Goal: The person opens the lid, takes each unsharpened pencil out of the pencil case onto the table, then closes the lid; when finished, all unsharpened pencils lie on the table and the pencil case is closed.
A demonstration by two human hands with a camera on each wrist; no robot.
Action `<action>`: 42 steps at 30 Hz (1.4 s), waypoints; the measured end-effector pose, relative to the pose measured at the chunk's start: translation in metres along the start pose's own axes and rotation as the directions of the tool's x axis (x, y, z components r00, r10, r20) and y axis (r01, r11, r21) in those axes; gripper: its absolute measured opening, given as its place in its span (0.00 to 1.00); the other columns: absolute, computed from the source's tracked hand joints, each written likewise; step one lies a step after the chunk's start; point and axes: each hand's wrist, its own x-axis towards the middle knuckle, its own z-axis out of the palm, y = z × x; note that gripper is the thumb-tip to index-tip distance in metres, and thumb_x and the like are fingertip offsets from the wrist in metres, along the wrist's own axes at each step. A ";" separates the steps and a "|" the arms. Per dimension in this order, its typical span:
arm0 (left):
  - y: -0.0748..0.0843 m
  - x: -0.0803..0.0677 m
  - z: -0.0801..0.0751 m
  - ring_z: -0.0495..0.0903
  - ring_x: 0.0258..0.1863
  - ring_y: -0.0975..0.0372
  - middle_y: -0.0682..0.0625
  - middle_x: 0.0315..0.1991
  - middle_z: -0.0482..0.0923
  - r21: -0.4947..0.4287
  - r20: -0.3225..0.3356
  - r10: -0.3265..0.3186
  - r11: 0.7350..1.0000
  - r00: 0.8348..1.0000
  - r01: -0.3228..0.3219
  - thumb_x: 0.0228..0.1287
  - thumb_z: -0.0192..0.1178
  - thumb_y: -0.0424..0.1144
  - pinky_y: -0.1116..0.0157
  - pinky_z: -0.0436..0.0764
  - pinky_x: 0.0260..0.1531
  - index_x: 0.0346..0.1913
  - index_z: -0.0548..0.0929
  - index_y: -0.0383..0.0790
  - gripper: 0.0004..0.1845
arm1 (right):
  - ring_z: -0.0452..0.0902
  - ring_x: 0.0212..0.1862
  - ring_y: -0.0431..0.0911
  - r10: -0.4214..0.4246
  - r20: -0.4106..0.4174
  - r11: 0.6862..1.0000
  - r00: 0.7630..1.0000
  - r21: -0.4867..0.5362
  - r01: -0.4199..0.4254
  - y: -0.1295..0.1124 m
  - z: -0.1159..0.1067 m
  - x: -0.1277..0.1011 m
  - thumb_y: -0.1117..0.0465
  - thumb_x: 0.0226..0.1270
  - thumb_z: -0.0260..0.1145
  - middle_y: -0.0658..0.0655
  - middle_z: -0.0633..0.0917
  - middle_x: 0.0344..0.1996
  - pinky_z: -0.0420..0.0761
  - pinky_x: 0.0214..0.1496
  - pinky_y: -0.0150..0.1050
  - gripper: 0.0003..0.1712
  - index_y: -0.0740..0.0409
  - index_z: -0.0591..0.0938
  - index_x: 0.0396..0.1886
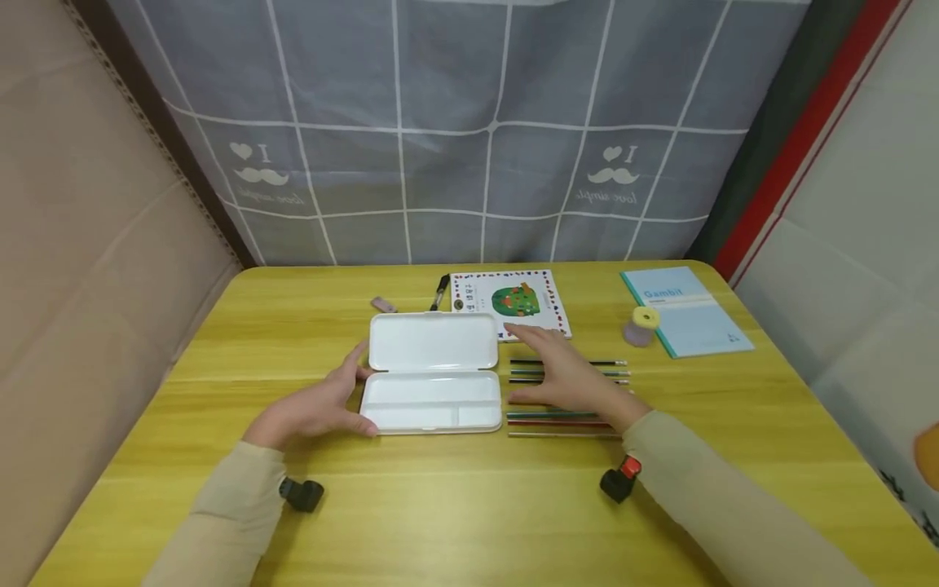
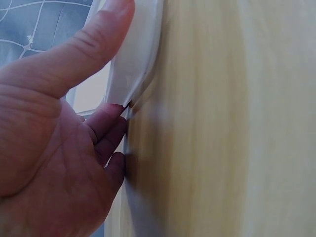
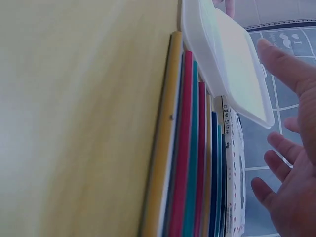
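A white pencil case (image 1: 433, 402) lies with its lid (image 1: 433, 342) tipped back, showing bare compartments. My left hand (image 1: 323, 405) holds its left end, the thumb (image 2: 94, 47) at the front corner and the other fingers (image 2: 106, 123) along the side. Right of the case, several pencils (image 1: 565, 414) in different colours lie side by side in a row. Over them hovers my right hand (image 1: 565, 375), fingers spread and nothing held. In the right wrist view its thumb (image 3: 284, 61) overlaps the raised lid's edge, with the pencils (image 3: 190, 148) below.
Behind the case lie an eraser (image 1: 383, 305), a black pen (image 1: 439, 292) and a white picture booklet (image 1: 477, 285). Further right stand a yellow-topped small container (image 1: 641, 328) and a light-blue notebook (image 1: 697, 318). A grey checked curtain (image 1: 455, 163) hangs behind the yellow table (image 1: 425, 522).
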 end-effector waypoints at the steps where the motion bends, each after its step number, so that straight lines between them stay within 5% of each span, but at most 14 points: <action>1: 0.000 0.001 0.000 0.55 0.74 0.40 0.35 0.66 0.66 0.001 0.000 0.001 1.000 1.000 -0.001 0.55 0.81 0.45 0.35 0.47 0.74 0.82 0.25 0.34 0.75 | 0.58 0.78 0.62 0.011 0.008 1.000 1.000 0.005 -0.011 0.000 0.001 0.005 0.45 0.58 0.82 0.61 0.65 0.79 0.58 0.77 0.66 0.61 0.55 0.60 0.84; 9: -0.001 0.000 0.001 0.54 0.76 0.40 0.36 0.67 0.65 0.032 -0.006 -0.027 0.999 1.000 0.028 0.56 0.80 0.46 0.35 0.46 0.75 0.81 0.25 0.32 0.75 | 0.50 0.82 0.61 0.077 0.034 0.996 0.996 0.043 -0.079 0.001 0.012 0.032 0.40 0.61 0.79 0.59 0.56 0.83 0.56 0.79 0.62 0.65 0.51 0.50 0.87; 16: -0.001 -0.001 0.002 0.52 0.77 0.41 0.36 0.68 0.64 0.042 -0.002 -0.043 0.998 0.999 0.043 0.56 0.79 0.49 0.35 0.47 0.75 0.81 0.24 0.33 0.75 | 0.51 0.82 0.58 0.093 0.044 0.990 0.995 0.100 -0.097 -0.001 0.015 0.038 0.42 0.63 0.78 0.58 0.57 0.83 0.56 0.80 0.58 0.63 0.56 0.51 0.86; 23: -0.004 -0.001 0.003 0.52 0.77 0.41 0.38 0.69 0.65 0.062 -0.016 -0.039 0.997 0.999 0.040 0.56 0.80 0.53 0.36 0.49 0.75 0.82 0.22 0.37 0.77 | 0.58 0.79 0.58 0.036 -0.010 0.991 0.999 0.132 -0.034 -0.005 0.008 0.028 0.45 0.62 0.79 0.57 0.63 0.80 0.62 0.77 0.60 0.59 0.51 0.57 0.85; 28: -0.008 -0.001 0.003 0.57 0.75 0.42 0.39 0.67 0.67 0.073 -0.031 -0.011 0.997 0.999 0.013 0.55 0.80 0.53 0.38 0.52 0.75 0.82 0.23 0.39 0.77 | 0.66 0.76 0.54 -0.025 -0.101 0.982 0.995 0.183 0.043 -0.006 0.005 0.014 0.49 0.64 0.79 0.51 0.72 0.75 0.69 0.73 0.61 0.46 0.46 0.69 0.79; 34: -0.011 -0.002 0.002 0.61 0.72 0.43 0.37 0.66 0.68 0.119 -0.033 0.020 0.993 0.999 -0.016 0.57 0.79 0.55 0.39 0.54 0.74 0.82 0.32 0.35 0.71 | 0.76 0.69 0.47 -0.158 -0.183 0.959 0.970 0.207 0.195 -0.009 0.008 -0.005 0.56 0.63 0.80 0.48 0.83 0.65 0.74 0.70 0.51 0.33 0.50 0.82 0.68; 38: -0.012 -0.005 0.001 0.45 0.80 0.39 0.29 0.81 0.46 0.118 -0.026 0.014 0.993 1.000 -0.011 0.59 0.77 0.56 0.36 0.47 0.76 0.83 0.25 0.40 0.74 | 0.80 0.65 0.47 -0.234 -0.203 0.916 0.951 0.282 0.286 -0.010 0.015 -0.013 0.64 0.62 0.80 0.51 0.86 0.61 0.76 0.69 0.43 0.27 0.55 0.85 0.62; 42: -0.013 -0.007 0.001 0.34 0.82 0.38 0.35 0.84 0.26 0.096 -0.026 0.025 0.995 0.999 -0.023 0.59 0.77 0.56 0.34 0.45 0.75 0.84 0.26 0.47 0.72 | 0.82 0.62 0.50 -0.274 -0.215 0.888 0.937 0.317 0.333 -0.010 0.020 -0.019 0.69 0.61 0.79 0.55 0.88 0.57 0.78 0.66 0.41 0.23 0.59 0.88 0.58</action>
